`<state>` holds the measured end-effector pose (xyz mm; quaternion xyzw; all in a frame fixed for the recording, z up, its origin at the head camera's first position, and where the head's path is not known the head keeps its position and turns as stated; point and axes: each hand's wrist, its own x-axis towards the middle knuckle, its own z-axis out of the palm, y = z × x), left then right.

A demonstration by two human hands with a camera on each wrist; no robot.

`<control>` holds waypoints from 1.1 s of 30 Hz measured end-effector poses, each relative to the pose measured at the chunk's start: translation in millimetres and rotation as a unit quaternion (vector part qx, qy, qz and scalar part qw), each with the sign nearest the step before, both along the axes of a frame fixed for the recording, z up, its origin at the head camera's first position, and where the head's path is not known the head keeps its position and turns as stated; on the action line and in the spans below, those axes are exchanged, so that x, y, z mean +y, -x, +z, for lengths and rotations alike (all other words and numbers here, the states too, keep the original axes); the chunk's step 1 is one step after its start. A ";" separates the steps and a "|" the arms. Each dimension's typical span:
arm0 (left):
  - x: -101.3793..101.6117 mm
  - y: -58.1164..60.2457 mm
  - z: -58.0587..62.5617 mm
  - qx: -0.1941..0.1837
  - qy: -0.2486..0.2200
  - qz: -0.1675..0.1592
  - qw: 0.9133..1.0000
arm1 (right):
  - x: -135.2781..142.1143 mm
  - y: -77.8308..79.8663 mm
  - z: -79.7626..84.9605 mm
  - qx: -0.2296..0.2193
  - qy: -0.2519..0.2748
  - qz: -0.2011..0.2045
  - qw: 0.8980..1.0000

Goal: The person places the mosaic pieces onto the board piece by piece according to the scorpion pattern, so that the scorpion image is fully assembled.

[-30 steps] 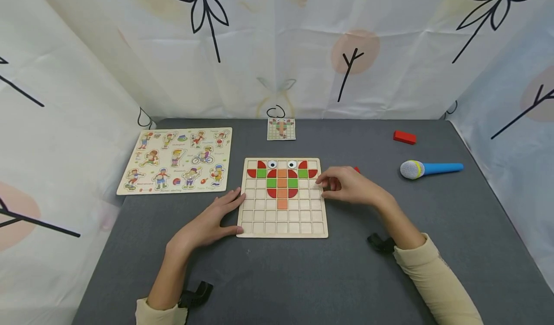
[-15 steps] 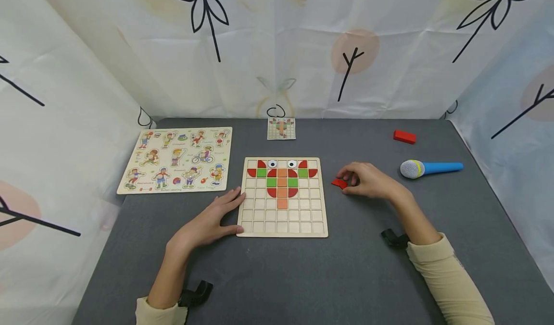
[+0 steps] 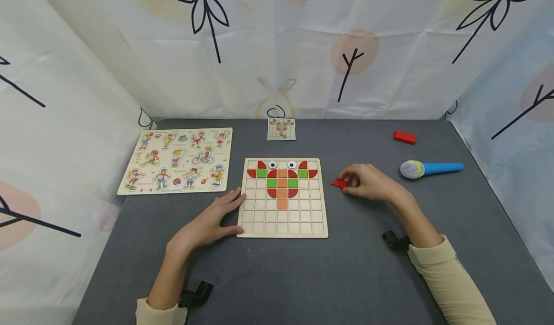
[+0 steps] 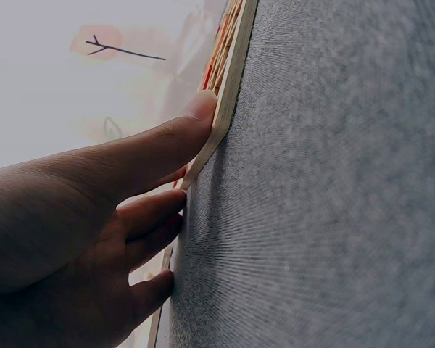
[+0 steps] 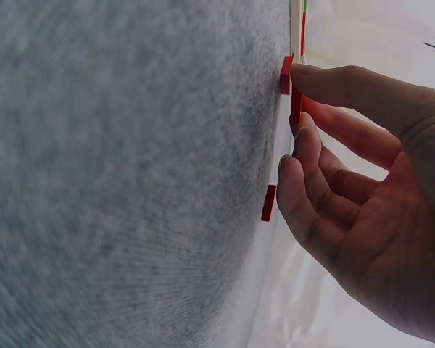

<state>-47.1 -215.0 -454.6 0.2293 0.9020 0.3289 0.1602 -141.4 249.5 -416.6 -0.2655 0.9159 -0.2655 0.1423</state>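
Note:
A wooden grid board [image 3: 261, 217] lies mid-table. Red quarter-circle, green square and orange square tiles and two eye tiles sit in its upper cells. My left hand [image 3: 210, 221] rests at the board's left side, thumb and fingers spread and touching its edge; the left wrist view shows the thumb [image 4: 199, 107] on the near corner. To the right of the board, my right hand [image 3: 368, 181] pinches a red tile [image 5: 296, 105] between thumb and fingers, low over the table. Just beside it, a second red tile [image 5: 285, 75] lies on the cloth.
Behind the board lies a small pattern card [image 3: 281, 129]. A wooden picture puzzle [image 3: 173, 166] with sports figures sits at the back left. Over on the right are a toy microphone [image 3: 433, 169] and a red block [image 3: 404, 137]. Fabric walls enclose the dark grey table [image 3: 294, 277].
My right hand has moved right, from the board's right edge to the red tiles, and pinches one there. The left hand and board stay where they were.

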 end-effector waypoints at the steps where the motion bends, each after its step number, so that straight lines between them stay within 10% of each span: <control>1: -0.3 0.2 -1.3 0.003 -0.004 -0.001 1.000 | 0.0 -0.7 -0.1 0.004 0.002 0.000 1.000; 33: 6.2 -2.0 13.3 -0.022 0.031 0.008 0.999 | -84.6 -30.9 -4.9 -0.027 0.102 0.141 0.984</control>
